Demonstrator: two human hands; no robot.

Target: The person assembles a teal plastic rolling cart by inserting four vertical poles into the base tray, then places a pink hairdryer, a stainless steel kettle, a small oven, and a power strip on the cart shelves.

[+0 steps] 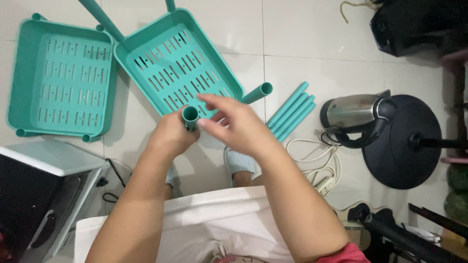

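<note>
Nearest: white cloth [229,214] over the lap, both forearms reaching out over it. Left hand [170,135] is wrapped tight round a teal tube [190,117], open end up, at the near corner of the tilted tray [178,63]. Right hand [234,124] hovers just beside the tube top, fingers [214,100] spread loose, holding nothing; thumb close to the tube rim, contact can't be told. Striped slipper [239,160] shows under the hands on the tile floor [312,53].

Tray w/ slots sits raised, legs fitted: one [258,92] sticks out at its right corner, two more at the far edge. Its near edge is partly hidden by the hands. Left of it a second tray [61,80] lies flat, nearly touching the first at the far corner.

Right of the hands, spare tubes [292,111] lie bundled, just beside the fitted leg. Beyond them a steel kettle [358,117] leans on a round dark fan base [404,146], w/ white cord [317,163] coiled near. White cabinet [48,160] crowds the left side. Open floor mostly far, centre-right.
</note>
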